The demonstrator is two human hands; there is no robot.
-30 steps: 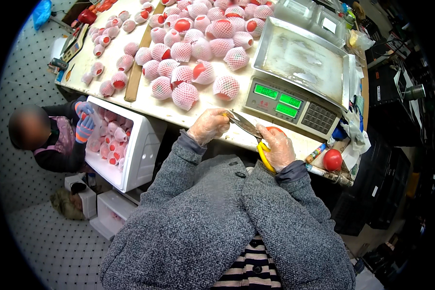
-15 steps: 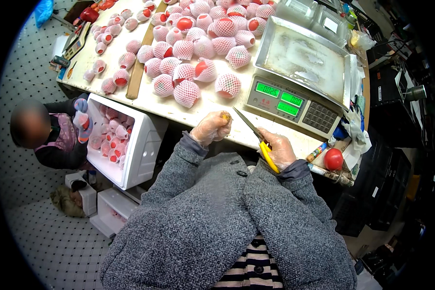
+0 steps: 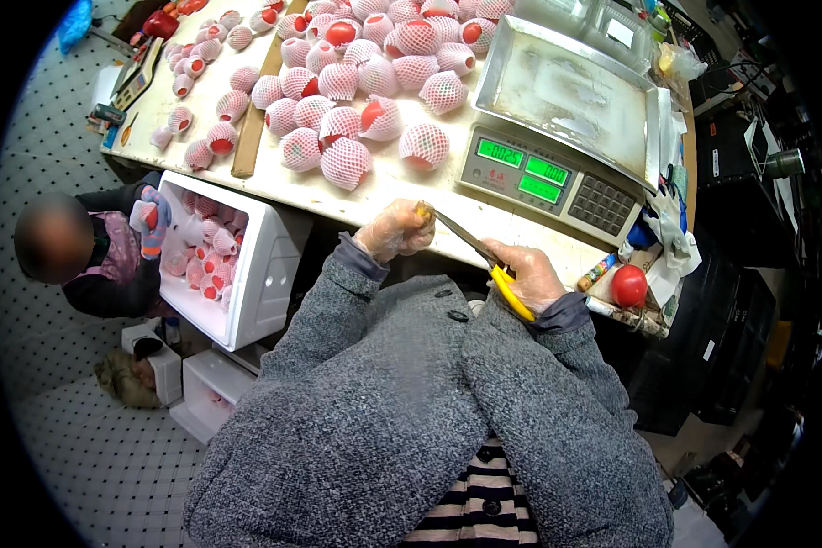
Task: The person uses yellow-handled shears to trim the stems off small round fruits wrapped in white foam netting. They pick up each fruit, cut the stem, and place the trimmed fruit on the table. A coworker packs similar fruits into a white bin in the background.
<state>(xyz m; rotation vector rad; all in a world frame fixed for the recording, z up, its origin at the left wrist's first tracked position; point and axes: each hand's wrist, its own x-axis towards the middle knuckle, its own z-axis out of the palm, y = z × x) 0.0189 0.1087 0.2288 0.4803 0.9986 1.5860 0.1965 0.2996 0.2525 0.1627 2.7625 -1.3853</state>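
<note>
My left hand point(image 3: 395, 230), in a clear thin plastic glove, is closed in a pinch at the table's near edge. A small yellow-brown thing point(image 3: 423, 210) shows at its fingertips, too small to name. In my right hand point(image 3: 529, 275), also in a clear plastic glove, are yellow-handled scissors point(image 3: 511, 290). Their dark blades point up and left, with the tips at the small thing in my left fingers; whether they touch it I cannot tell. Past my hands lie several round red fruits in white foam nets, the nearest one point(image 3: 424, 147) just beyond my left hand.
A scale point(image 3: 516, 173) with a metal tray and green displays stands at the right. A bare red fruit point(image 3: 628, 286) sits near the right corner. A wooden strip point(image 3: 247, 151) divides the netted fruits. At left, a person in gloves holds a fruit beside a white foam box point(image 3: 258, 274).
The scissors' tips have come down and left to the small thing in my left fingers. The whole view has shifted slightly. The person's gloved hands have moved a little.
</note>
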